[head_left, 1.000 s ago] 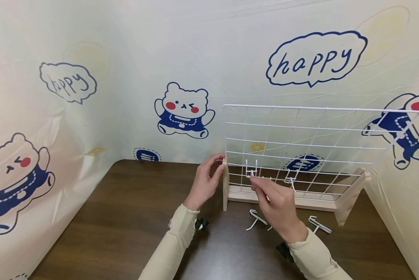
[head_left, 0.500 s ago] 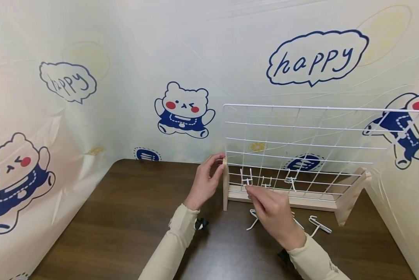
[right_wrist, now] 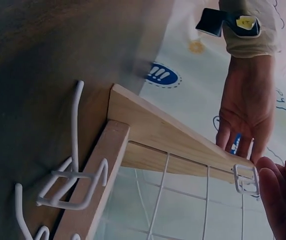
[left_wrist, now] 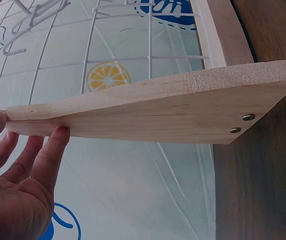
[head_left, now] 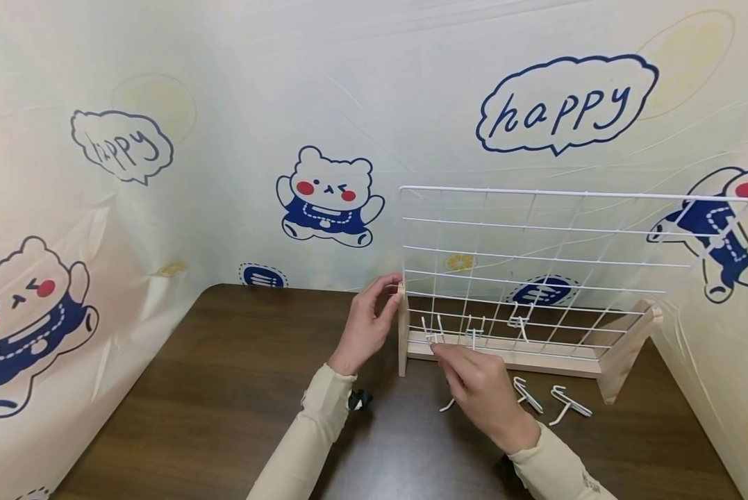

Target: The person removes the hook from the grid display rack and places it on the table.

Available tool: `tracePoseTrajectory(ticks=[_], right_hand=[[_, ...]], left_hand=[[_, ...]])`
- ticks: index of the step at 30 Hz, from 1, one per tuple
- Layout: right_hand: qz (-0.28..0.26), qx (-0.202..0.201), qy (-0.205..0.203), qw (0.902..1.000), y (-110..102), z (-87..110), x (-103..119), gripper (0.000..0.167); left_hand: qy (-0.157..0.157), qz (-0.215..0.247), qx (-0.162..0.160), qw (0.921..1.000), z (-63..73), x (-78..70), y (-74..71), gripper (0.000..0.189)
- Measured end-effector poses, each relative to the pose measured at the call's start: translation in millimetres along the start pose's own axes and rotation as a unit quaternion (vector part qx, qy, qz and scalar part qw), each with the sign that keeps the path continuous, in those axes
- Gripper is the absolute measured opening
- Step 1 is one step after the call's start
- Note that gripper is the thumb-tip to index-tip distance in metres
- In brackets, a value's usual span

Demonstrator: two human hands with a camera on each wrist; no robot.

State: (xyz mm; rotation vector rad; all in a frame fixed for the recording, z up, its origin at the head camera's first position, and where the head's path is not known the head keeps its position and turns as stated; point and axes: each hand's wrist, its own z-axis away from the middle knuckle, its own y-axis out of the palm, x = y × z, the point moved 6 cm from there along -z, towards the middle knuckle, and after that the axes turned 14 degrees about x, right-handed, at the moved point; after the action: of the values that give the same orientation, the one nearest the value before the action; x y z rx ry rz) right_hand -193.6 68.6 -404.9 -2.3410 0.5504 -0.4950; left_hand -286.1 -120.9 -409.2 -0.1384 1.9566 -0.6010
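Observation:
A white wire grid rack [head_left: 536, 229] with wooden side panels stands on the table. My left hand [head_left: 367, 323] holds the upper end of its left side panel [left_wrist: 133, 112], thumb on the edge and fingertips against the outer face. Between thumb and fingers, my right hand [head_left: 486, 389] pinches a white double-pronged wire hook [right_wrist: 246, 179]. The prongs point up, close in front of the lower left part of the grid. To its right, a second hook [head_left: 476, 332] and a third hook [head_left: 519, 321] hang on the grid.
Loose white hooks lie in front of the rack: one hook [head_left: 527, 396], another hook [head_left: 570, 404] farther right, and one mostly hidden behind my right hand. The dark wooden table [head_left: 223, 389] ends against a printed curtain [head_left: 223, 208] at the back and sides.
My right hand has moved down and left with its hook, toward the grid's lower left corner. This uncovers the middle hanging hook and a loose one. The left hand stays put.

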Motion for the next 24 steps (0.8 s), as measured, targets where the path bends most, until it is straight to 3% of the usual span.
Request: tracePoseTrajectory(ticks=[8, 14, 18, 24], right_hand=[[0.002, 0.013, -0.001, 0.9999, 9, 1.9, -1, 0.04], [0.01, 0.03, 0.003, 0.9995, 14, 3.2, -3, 0.011], [0.022, 0.044, 0.01, 0.9987, 20, 3.9, -5, 0.027], [0.04, 0.067, 0.015, 0.9968, 29, 6.6, -7, 0.027]], left_hand=[[0.004, -0.001, -0.001, 1.0, -0.2, -1.8, -0.5, 0.033], [0.005, 0.0, -0.002, 1.0, -0.2, -2.2, -0.3, 0.033], [0.005, 0.003, 0.0, 1.0, -0.2, -1.7, 0.0, 0.033], [0.007, 0.008, 0.0, 0.9999, 0.1, -1.3, -0.6, 0.033]])
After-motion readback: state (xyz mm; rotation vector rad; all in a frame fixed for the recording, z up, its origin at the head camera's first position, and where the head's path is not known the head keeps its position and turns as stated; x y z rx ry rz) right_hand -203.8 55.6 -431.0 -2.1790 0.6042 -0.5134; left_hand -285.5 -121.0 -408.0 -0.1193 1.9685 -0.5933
